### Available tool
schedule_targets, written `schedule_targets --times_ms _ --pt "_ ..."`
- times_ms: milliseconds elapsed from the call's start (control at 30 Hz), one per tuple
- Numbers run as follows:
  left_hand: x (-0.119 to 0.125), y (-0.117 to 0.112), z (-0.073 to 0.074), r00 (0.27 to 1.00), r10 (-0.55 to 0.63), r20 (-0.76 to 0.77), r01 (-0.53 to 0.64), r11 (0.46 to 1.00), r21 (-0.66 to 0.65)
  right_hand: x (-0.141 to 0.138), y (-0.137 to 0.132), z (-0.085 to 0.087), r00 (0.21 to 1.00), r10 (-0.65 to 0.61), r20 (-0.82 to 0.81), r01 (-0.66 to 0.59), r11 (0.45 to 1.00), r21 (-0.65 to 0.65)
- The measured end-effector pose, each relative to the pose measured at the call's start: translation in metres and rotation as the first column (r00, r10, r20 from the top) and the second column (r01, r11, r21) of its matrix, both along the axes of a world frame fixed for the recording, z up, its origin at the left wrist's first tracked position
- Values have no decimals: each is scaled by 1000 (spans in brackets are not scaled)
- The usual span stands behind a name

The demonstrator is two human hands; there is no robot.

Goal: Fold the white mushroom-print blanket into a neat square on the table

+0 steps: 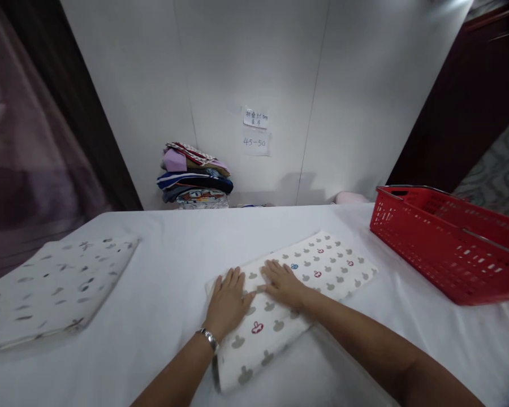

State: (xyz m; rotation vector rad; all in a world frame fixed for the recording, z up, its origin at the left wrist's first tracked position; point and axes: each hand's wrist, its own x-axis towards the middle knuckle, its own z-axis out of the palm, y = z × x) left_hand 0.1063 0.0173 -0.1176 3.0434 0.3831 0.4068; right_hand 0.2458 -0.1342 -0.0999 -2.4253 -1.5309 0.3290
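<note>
A white cloth (335, 263) printed with grey, red and blue mushrooms lies folded into a long strip, slanting across the table. My left hand (229, 301) rests flat on its left end, fingers spread. On the middle of the strip lies my right hand (284, 282), palm down with its fingers stretched out. Neither hand grips anything. A silvery band (208, 339) circles my left wrist. What lies beneath my palms is hidden.
Another folded white cloth (63, 282) with dark prints lies at the left. A red basket (441, 243) stands at the right. Beyond the far edge of the white-covered table (165, 294), folded fabrics (195, 181) are stacked against a wall bearing two paper notes (255, 141).
</note>
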Motion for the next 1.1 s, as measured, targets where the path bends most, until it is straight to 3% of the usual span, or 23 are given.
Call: schedule_targets --times_ms 200,400,467,667,900,1033,1100 --pt "-2 5 -6 1000 2 -21 -2 1000 28 43 -7 -6 979 -176 102 178 984 -7" --pt "-1 6 -7 1000 -12 -5 12 998 58 60 -14 -8 992 -123 41 123 992 -13" --pt "-1 7 -9 1000 -15 1 15 998 64 78 -23 -6 982 -180 62 182 983 -18" --pt "0 11 -15 1000 -27 11 26 997 79 147 -66 -14 837 -511 196 535 840 -93" --pt "0 14 -17 1000 -27 -1 27 993 111 172 -83 -20 850 -502 157 519 850 -92" --pt "0 14 -17 999 -27 -19 29 991 128 191 -99 -16 772 -616 156 633 768 -99" --pt "0 15 -18 1000 -25 -18 27 991 131 198 -106 -18 760 -638 129 650 752 -110"
